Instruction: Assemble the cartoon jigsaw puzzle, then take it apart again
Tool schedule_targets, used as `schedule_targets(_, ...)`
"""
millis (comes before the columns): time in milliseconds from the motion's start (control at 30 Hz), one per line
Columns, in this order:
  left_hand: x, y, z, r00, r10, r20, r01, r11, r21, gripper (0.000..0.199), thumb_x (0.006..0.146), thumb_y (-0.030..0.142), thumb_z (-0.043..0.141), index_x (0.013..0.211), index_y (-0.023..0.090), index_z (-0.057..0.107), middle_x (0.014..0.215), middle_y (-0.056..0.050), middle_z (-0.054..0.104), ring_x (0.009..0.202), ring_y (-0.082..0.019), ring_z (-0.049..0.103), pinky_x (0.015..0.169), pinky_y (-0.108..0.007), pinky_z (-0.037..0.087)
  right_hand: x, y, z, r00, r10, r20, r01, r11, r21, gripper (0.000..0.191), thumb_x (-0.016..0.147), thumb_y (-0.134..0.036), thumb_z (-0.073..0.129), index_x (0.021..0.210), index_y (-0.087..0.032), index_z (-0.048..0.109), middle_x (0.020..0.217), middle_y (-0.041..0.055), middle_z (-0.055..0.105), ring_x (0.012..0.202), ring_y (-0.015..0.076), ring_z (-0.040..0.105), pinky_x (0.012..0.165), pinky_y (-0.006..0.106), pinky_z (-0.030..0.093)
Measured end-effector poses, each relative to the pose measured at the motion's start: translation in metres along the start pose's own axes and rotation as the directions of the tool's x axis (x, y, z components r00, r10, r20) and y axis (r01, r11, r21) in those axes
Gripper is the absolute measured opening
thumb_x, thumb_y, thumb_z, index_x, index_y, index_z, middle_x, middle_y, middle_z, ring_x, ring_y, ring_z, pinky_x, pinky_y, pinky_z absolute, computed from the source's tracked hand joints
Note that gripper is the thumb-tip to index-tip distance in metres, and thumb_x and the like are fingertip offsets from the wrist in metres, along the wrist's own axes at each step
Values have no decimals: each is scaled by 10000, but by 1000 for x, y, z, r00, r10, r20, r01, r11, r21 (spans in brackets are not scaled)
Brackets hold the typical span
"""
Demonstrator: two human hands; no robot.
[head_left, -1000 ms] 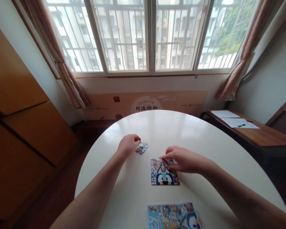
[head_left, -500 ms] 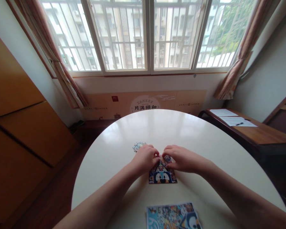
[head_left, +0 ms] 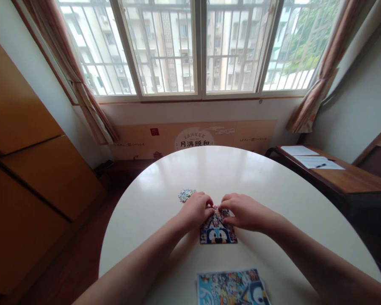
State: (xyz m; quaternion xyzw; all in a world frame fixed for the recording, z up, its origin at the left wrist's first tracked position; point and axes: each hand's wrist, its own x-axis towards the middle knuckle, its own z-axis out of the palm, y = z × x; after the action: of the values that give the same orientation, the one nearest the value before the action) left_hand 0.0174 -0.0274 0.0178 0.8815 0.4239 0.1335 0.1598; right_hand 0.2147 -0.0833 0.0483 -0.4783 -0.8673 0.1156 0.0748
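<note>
A partly covered jigsaw puzzle (head_left: 218, 236) with a blue cartoon dog lies flat on the white round table (head_left: 165, 178). My left hand (head_left: 198, 208) is over its upper left edge, fingers curled and pressed together; whatever they pinch is hidden. Across from it, my right hand (head_left: 243, 211) rests at the upper right edge, its thumb apart from the bent fingers and nothing visible between them. Just behind my left hand sits a small heap of loose jigsaw pieces (head_left: 186, 195). Closer to me lies a printed picture (head_left: 230, 286) of similar cartoon dogs, cut off by the lower frame edge.
To the right stands a wooden side table (head_left: 362, 176) with papers (head_left: 319, 162) and a pen (head_left: 321, 165) on it. Wooden cabinets (head_left: 28, 178) line the left side. Beyond the table are a long printed box (head_left: 165, 131) and a barred window (head_left: 168, 51).
The view has shifted slightly, moving everything a little to the right. Both hands stay at the puzzle's upper edge, with only small finger movements.
</note>
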Motion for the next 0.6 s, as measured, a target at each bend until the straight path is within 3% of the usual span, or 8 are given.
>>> schedule_targets(167,-2,3,2,999,-4,-55,4,1000,-1,78,791,205,691,856,194,732,935,-59,709,953,-244,631,876,-342,474,-1,-1,-1,1000,6,0,-6,1000,-9,247,800,-255,637,1020,-257,750,1025,54,707,911,244,658,780,324,460)
schedule_targets(333,-3,3,0,999,-30,-34,28,998,-51,169,786,128,609,840,219,742,880,-15,750,865,-220,670,815,-325,489,-2,0,-1,1000,2,8,-2,1000,-6,259,799,-261,640,1034,-271,750,1028,46,703,925,239,657,782,313,459)
schedule_targets(600,1,-15,-29,983,-147,-107,121,968,-219,166,822,161,610,881,196,760,905,-25,774,818,-189,689,775,-285,509,-3,0,-3,1000,-11,18,11,999,32,256,784,-235,664,1020,-270,759,1045,46,703,934,229,651,811,318,460)
